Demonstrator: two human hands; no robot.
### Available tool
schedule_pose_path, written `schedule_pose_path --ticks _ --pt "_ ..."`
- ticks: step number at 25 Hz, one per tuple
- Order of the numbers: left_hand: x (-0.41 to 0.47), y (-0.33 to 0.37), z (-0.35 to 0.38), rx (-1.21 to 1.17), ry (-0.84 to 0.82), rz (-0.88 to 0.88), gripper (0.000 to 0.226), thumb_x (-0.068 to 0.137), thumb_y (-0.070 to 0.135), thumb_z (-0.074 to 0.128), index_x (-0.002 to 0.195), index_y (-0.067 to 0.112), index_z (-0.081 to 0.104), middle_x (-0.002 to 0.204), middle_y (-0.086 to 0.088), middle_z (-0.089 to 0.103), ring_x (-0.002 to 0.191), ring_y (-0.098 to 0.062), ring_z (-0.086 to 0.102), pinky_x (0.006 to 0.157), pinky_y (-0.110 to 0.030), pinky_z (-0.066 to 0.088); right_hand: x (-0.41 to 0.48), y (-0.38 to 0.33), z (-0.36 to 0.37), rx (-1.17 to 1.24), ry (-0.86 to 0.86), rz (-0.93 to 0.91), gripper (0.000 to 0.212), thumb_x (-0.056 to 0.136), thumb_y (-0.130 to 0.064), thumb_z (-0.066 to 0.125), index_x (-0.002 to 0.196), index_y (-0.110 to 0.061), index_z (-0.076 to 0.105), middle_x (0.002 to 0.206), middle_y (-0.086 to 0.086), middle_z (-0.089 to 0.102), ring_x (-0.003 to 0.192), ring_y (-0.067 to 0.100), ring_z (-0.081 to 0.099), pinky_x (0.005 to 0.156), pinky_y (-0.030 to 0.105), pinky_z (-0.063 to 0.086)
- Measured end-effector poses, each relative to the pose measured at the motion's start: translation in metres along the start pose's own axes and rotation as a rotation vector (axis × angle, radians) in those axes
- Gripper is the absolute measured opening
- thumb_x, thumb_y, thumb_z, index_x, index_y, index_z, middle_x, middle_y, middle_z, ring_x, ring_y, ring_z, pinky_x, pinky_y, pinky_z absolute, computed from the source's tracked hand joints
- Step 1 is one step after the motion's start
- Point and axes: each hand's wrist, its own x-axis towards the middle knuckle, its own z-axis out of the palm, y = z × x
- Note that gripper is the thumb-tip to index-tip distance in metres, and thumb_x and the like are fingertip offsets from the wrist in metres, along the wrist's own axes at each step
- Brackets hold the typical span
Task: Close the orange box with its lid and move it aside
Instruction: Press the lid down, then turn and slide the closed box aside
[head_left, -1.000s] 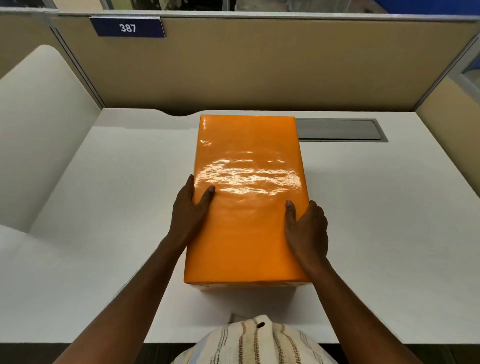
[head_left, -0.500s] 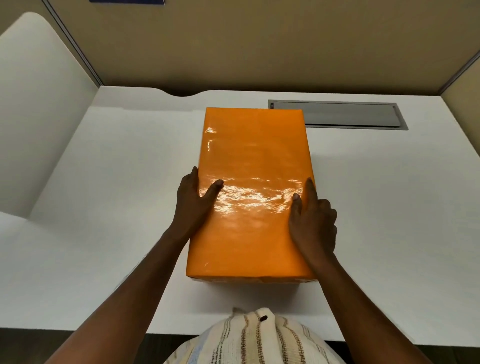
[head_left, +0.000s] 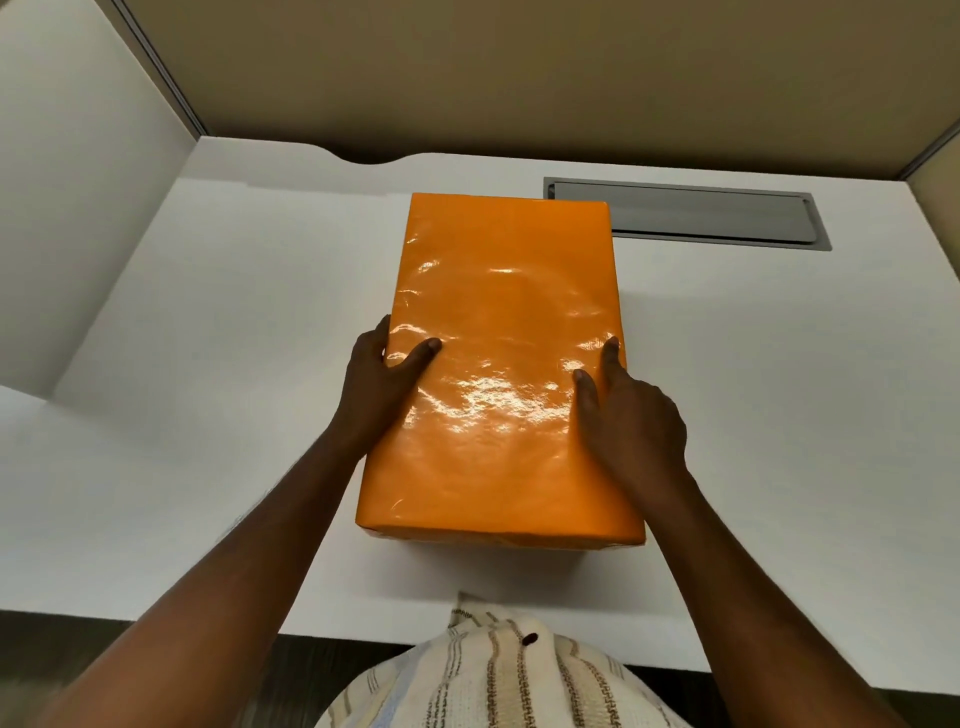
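Observation:
A glossy orange box (head_left: 501, 332) stands in the middle of the white desk (head_left: 234, 364), its lid down flat over the top. My left hand (head_left: 382, 384) clasps the lid's left edge, thumb on top and fingers down the side. My right hand (head_left: 631, 421) holds the right edge, thumb and forefinger lying on the lid. The box body under the lid is mostly hidden; only a thin strip shows at the near edge.
A grey cable-slot cover (head_left: 691, 213) is set into the desk behind the box on the right. Beige partition walls (head_left: 519, 78) close off the back and both sides. A striped knitted garment (head_left: 498, 675) fills the bottom of the view at the desk's near edge.
My view has tilted downward, so the numbered label on the back wall has left the frame. My right forefinger has stretched out along the lid. Both hands stay at the lid's sides.

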Motion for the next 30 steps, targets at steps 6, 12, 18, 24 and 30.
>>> schedule_pose_path --ticks 6,12,18,24,30 --pt "-0.007 0.008 0.002 -0.027 0.031 0.024 0.046 0.090 0.041 0.059 0.131 0.021 0.053 0.125 -0.003 0.064 0.089 -0.002 0.062 0.072 -0.016 0.049 0.001 0.008 0.001 0.017 0.005 -0.060 0.067 0.096 -0.056 0.024 0.153 -0.022 0.013 0.121 0.012 0.065 0.108 0.033 0.064 0.086 0.043 0.052" --pt "0.002 0.030 -0.001 0.123 0.126 0.008 0.086 0.085 0.044 0.064 0.152 0.021 0.016 0.159 -0.008 0.023 0.144 -0.029 0.027 0.114 -0.050 0.026 0.022 0.008 -0.005 0.262 -0.048 -0.041 0.068 0.093 -0.059 0.033 0.149 -0.023 0.019 0.160 0.015 0.013 0.139 0.042 0.031 0.107 0.055 0.038" --pt "0.027 0.036 0.016 0.432 0.030 0.074 0.075 0.093 0.052 0.044 0.152 0.013 0.018 0.161 -0.008 0.015 0.147 -0.029 0.020 0.116 -0.047 0.022 0.074 0.001 -0.006 0.318 -0.063 -0.201 0.065 0.100 -0.044 0.030 0.153 -0.013 0.009 0.164 0.005 0.004 0.146 0.033 0.023 0.115 0.045 0.026" --pt "0.026 0.032 0.022 0.501 0.121 0.069 0.079 0.090 0.056 0.048 0.151 0.014 0.022 0.161 -0.006 0.019 0.146 -0.026 0.023 0.117 -0.042 0.022 0.079 0.008 0.000 0.295 -0.042 -0.215 0.062 0.101 -0.038 0.031 0.153 -0.011 0.012 0.163 0.004 0.007 0.145 0.030 0.027 0.116 0.039 0.025" --pt "0.020 0.032 -0.003 0.126 0.075 -0.031 0.083 0.085 0.048 0.062 0.151 0.023 0.020 0.159 -0.005 0.025 0.143 -0.026 0.030 0.116 -0.046 0.029 0.072 0.017 -0.005 0.580 -0.039 -0.172 0.061 0.099 -0.040 0.038 0.153 -0.019 0.016 0.163 0.002 0.012 0.146 0.028 0.028 0.116 0.043 0.027"
